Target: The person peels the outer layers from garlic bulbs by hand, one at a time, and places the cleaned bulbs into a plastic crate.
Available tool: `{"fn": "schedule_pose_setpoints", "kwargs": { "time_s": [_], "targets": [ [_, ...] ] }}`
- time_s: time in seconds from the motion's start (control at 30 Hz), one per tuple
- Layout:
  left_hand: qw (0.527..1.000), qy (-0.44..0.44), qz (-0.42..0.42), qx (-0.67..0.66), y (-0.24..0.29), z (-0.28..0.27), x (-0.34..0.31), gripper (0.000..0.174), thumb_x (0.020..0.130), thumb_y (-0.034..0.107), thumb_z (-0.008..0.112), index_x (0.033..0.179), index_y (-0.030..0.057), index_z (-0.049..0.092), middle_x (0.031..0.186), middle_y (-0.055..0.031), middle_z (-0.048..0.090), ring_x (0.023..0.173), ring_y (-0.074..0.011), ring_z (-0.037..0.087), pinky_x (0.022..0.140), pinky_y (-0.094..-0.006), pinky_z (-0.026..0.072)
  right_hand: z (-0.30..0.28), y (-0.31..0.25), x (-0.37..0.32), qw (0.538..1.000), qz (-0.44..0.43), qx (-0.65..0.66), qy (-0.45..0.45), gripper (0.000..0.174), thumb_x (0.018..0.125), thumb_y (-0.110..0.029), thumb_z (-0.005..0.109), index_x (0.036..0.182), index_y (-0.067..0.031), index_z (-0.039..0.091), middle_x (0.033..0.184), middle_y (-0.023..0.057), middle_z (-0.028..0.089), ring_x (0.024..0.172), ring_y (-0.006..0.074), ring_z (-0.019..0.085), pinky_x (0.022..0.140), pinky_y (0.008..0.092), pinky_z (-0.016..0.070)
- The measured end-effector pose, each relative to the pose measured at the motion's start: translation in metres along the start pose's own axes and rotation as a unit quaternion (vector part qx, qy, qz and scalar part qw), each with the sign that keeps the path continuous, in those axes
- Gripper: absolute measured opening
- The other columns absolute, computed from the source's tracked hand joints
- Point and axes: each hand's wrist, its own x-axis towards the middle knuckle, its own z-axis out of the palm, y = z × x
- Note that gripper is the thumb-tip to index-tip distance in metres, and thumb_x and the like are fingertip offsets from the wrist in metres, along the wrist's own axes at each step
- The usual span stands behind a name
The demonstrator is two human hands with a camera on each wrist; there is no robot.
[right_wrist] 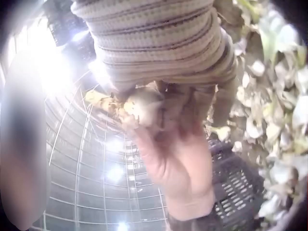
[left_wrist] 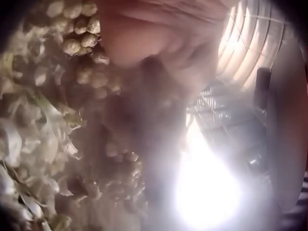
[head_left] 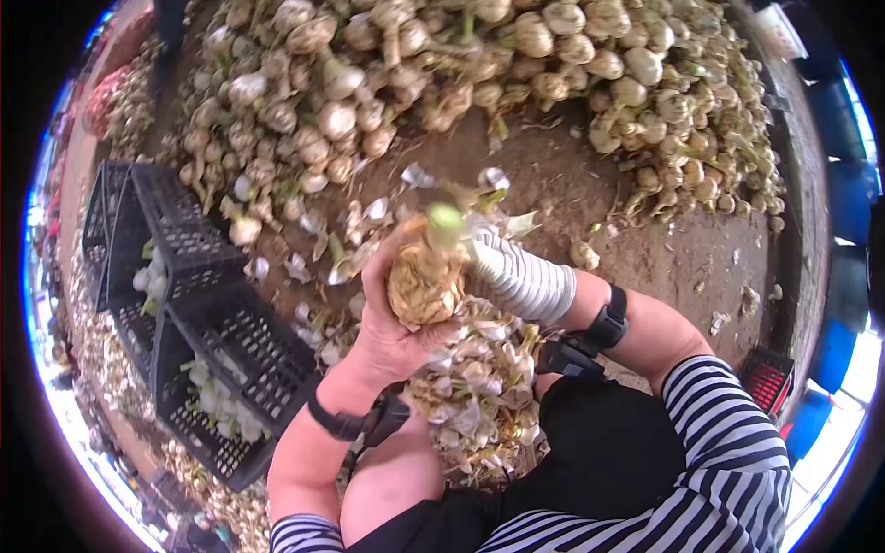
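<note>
A large garlic bulb (head_left: 424,284) in loose, brownish papery skin is gripped by my bare left hand (head_left: 392,336), its fingers and thumb around the sides. The cut green stem end (head_left: 444,226) points up toward the head camera, blurred. My right hand (head_left: 507,267) wears a striped knit glove and is right against the bulb's stem side; its fingertips are hidden, and I cannot tell whether they pinch the skin. In the right wrist view, the pale bulb (right_wrist: 144,106) shows between the glove (right_wrist: 159,45) and the bare left hand (right_wrist: 175,163).
A big heap of untrimmed garlic (head_left: 341,83) curves across the far side, continuing at right (head_left: 673,120). Black plastic crates (head_left: 240,341) with white bulbs stand at left. Peeled skins (head_left: 479,396) pile up below the hands. A red crate (head_left: 767,380) sits at far right.
</note>
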Motion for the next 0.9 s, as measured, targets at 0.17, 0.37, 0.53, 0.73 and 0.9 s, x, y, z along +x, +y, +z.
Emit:
{"fn": "schedule_pose_setpoints", "kwargs": {
  "time_s": [0.17, 0.37, 0.53, 0.73, 0.9],
  "targets": [
    [0.945, 0.147, -0.123, -0.264, 0.021, -0.008, -0.007, 0.078, 0.067, -0.004, 0.073, 0.128, 0.0089, 0.027, 0.114, -0.0093, 0.047, 0.100, -0.0164, 0.054, 0.083, -0.0278, 0.0470, -0.010, -0.048, 0.017, 0.627, -0.380, -0.634, 0.247, 0.038, 0.074, -0.017, 0.062, 0.111, -0.0106, 0.057, 0.095, 0.0070, 0.062, 0.083, 0.0258, 0.061, 0.084, 0.0440, 0.0415],
    [0.983, 0.123, -0.087, -0.107, 0.023, 0.006, -0.003, 0.063, 0.060, 0.000, 0.068, 0.117, 0.0048, 0.040, 0.104, -0.0069, 0.052, 0.094, -0.0122, 0.053, 0.083, -0.0267, 0.0448, 0.044, -0.020, 0.005, 0.722, -0.393, -0.568, 0.045, 0.061, 0.076, -0.007, 0.061, 0.132, -0.0164, 0.039, 0.121, 0.0031, 0.057, 0.119, 0.0303, 0.048, 0.107, 0.0534, 0.0209],
    [0.957, 0.085, -0.204, -0.189, 0.012, -0.016, -0.015, 0.064, 0.063, 0.003, 0.066, 0.120, 0.0037, 0.037, 0.104, -0.0065, 0.053, 0.094, -0.0123, 0.053, 0.084, -0.0266, 0.0444, 0.019, -0.014, 0.015, 0.695, -0.367, -0.612, 0.087, 0.065, 0.076, -0.011, 0.062, 0.135, -0.0191, 0.036, 0.117, 0.0030, 0.059, 0.117, 0.0299, 0.050, 0.106, 0.0537, 0.0185],
    [0.952, 0.093, -0.197, -0.215, 0.005, -0.016, -0.017, 0.067, 0.065, 0.007, 0.066, 0.123, 0.0049, 0.035, 0.106, -0.0069, 0.053, 0.096, -0.0148, 0.053, 0.088, -0.0294, 0.0428, 0.019, -0.034, 0.010, 0.707, -0.328, -0.616, -0.115, 0.063, 0.070, -0.021, 0.062, 0.130, -0.0156, 0.044, 0.096, 0.0076, 0.058, 0.081, 0.0266, 0.057, 0.073, 0.0389, 0.0438],
    [0.968, 0.089, -0.212, -0.099, 0.006, -0.013, -0.017, 0.064, 0.065, 0.013, 0.068, 0.121, 0.0047, 0.037, 0.102, -0.0083, 0.058, 0.093, -0.0152, 0.056, 0.086, -0.0292, 0.0437, 0.020, -0.026, 0.015, 0.653, -0.285, -0.693, -0.110, 0.068, 0.069, -0.022, 0.062, 0.133, -0.0142, 0.039, 0.103, 0.0126, 0.058, 0.086, 0.0306, 0.058, 0.070, 0.0406, 0.0461]
  ]
}}
